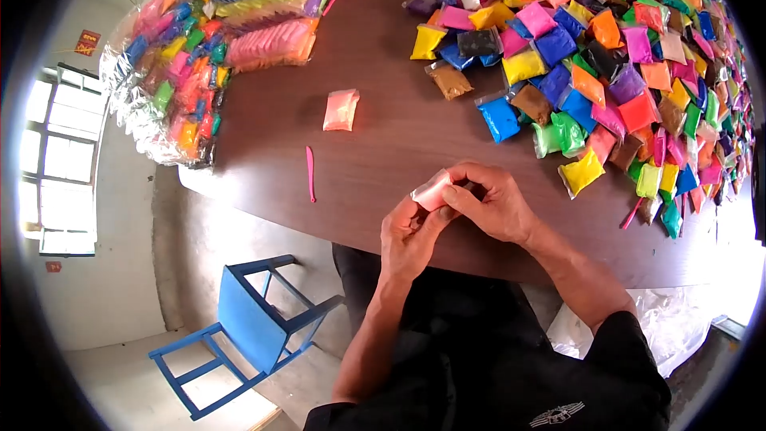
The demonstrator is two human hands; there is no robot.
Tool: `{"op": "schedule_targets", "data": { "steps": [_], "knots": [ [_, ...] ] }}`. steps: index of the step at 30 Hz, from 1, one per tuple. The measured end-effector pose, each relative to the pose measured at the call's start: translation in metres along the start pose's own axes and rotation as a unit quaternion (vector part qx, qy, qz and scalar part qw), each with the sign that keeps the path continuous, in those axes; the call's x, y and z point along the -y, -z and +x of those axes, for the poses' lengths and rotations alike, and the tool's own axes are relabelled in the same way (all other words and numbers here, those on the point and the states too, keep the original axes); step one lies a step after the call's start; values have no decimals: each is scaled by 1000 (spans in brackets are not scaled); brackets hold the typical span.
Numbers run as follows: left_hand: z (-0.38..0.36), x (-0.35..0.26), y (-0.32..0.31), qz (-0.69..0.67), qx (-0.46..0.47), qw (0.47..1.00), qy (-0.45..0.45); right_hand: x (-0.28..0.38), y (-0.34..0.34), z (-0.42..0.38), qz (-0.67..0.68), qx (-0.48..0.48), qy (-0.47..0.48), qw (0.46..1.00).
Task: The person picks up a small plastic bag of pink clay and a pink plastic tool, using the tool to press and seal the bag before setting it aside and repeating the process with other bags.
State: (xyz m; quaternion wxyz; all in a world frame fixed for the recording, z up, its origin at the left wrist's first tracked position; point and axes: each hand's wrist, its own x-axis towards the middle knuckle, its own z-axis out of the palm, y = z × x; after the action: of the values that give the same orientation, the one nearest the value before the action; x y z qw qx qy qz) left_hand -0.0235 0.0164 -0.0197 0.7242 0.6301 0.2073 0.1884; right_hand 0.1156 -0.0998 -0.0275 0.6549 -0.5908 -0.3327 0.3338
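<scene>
Both hands meet over the near edge of the brown table around a small pale pink packet in clear plastic. My left hand grips its lower left side, with the thumb pressed up against it. From the right, my right hand pinches the same packet between thumb and curled fingers. Another light pink packet lies alone on the table, beyond my hands to the left. Closer to the front edge is a thin pink plastic stick with a wider upper end.
A large heap of colourful packets covers the table's right side. At the back left sits a clear bag beside stacked rows of packets. A blue chair stands on the floor at left; clear plastic sheeting is at lower right.
</scene>
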Motion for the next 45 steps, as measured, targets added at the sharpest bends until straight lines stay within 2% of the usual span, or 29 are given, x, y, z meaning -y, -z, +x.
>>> {"op": "schedule_targets", "data": {
  "steps": [2, 4, 6, 9, 12, 16, 19, 21, 25, 30, 33, 36, 40, 43, 45],
  "knots": [
    [0, -7, -5, 52, -27, 998, -1, 1, 0, -2, 12, -5, -15, 1000],
    [-3, -12, -1, 74, -17, 997, 16, -1, 0, -2, 21, -8, -30, 999],
    [-4, -11, 4, 95, -8, 995, 30, -4, -1, -2, -12, -38, 4, 999],
    [-2, -4, 6, 109, -54, 992, 23, -5, -1, -1, -27, -32, 23, 999],
    [-1, 10, 9, 59, -63, 996, 3, 3, -1, 2, -51, -10, 13, 999],
    [-3, 11, 15, 76, -72, 994, 8, 7, -5, 1, -42, 3, 12, 999],
    [-3, 4, 13, 44, -63, 997, 8, 0, -4, -1, -17, 11, -27, 999],
    [-3, -6, 6, 50, -43, 998, 11, -6, -4, -2, -43, -28, 0, 999],
    [0, 5, 12, 90, -23, 996, 1, -7, -1, 0, -21, -23, -24, 999],
    [-1, 4, 18, -1, -3, 1000, 30, 3, -5, 1, 5, 7, -24, 1000],
    [1, 11, 22, -10, 11, 1000, 17, 2, -2, -1, 15, 18, -35, 999],
    [1, 4, 13, -5, 0, 1000, 22, -4, -2, -2, -13, -12, -11, 1000],
    [0, 5, 9, 6, -20, 1000, -3, 4, 0, 1, -37, -6, -23, 999],
    [-1, 6, 12, 42, -40, 998, 34, 6, -1, 1, -64, 1, 3, 998],
    [0, 7, 14, 68, -34, 997, -7, 8, -3, 0, 17, 14, -28, 999]
  ]
}}
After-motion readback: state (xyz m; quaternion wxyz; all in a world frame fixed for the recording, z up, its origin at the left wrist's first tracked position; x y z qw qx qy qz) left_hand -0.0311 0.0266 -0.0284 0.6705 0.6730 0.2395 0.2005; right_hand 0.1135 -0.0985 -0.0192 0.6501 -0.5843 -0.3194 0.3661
